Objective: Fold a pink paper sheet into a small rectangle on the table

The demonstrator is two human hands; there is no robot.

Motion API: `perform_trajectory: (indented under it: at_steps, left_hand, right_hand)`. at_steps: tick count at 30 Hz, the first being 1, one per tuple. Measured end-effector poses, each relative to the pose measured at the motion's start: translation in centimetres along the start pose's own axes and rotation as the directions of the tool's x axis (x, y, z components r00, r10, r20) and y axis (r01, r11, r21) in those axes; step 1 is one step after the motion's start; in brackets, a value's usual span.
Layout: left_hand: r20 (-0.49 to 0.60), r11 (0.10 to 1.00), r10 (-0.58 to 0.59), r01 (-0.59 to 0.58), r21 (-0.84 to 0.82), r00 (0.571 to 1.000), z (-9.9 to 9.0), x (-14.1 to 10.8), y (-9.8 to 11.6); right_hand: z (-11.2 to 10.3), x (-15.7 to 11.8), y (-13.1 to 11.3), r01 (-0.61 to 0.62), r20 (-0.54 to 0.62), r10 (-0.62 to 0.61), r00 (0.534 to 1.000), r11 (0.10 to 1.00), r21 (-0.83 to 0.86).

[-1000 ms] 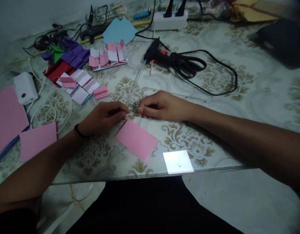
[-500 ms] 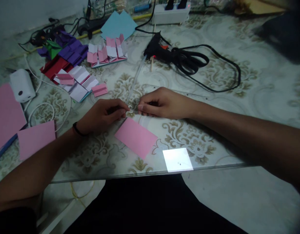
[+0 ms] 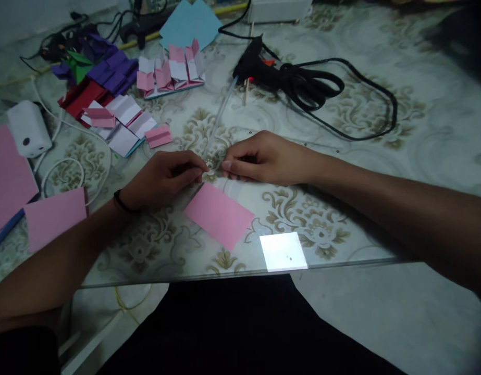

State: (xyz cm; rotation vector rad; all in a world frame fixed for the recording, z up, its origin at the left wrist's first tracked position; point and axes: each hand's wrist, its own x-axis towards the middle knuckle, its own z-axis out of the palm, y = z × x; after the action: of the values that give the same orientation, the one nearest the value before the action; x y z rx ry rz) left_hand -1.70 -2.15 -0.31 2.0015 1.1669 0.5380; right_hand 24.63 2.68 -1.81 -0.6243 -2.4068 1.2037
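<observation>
My left hand rests on the patterned tabletop with fingers curled and thumb drawn in, nothing showing in it. Facing it across a small gap, my right hand also lies with fingers closed, and I see nothing in its grip. A pink paper sheet lies flat just below my left fingertips. The clear glue stick runs from the black glue gun down to near the left fingertips.
Folded pink and white paper pieces, purple folded paper and blue sheets lie at the back left. A white device with a cable and more pink paper sit at left. The table's front edge is near me.
The view has shifted slightly, so the table things at the back sit a bit higher. Both hands keep the same pose and place beside the pink sheet.
</observation>
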Motion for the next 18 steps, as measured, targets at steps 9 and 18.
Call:
perform_trajectory:
  at_steps: [9, 18]
  left_hand:
    - [0.007, 1.000, -0.023, 0.023, 0.006, 1.000, -0.01, -0.08, -0.03]
    - [0.005, 0.999, -0.038, 0.038, -0.009, 0.999, 0.01, -0.07, -0.04]
  right_hand:
    - [0.01, 0.03, -0.05, -0.006, -0.002, 0.006, 1.000, 1.000, 0.009]
    - [0.02, -0.01, 0.00, -0.001, 0.000, 0.001, 1.000, 1.000, 0.011]
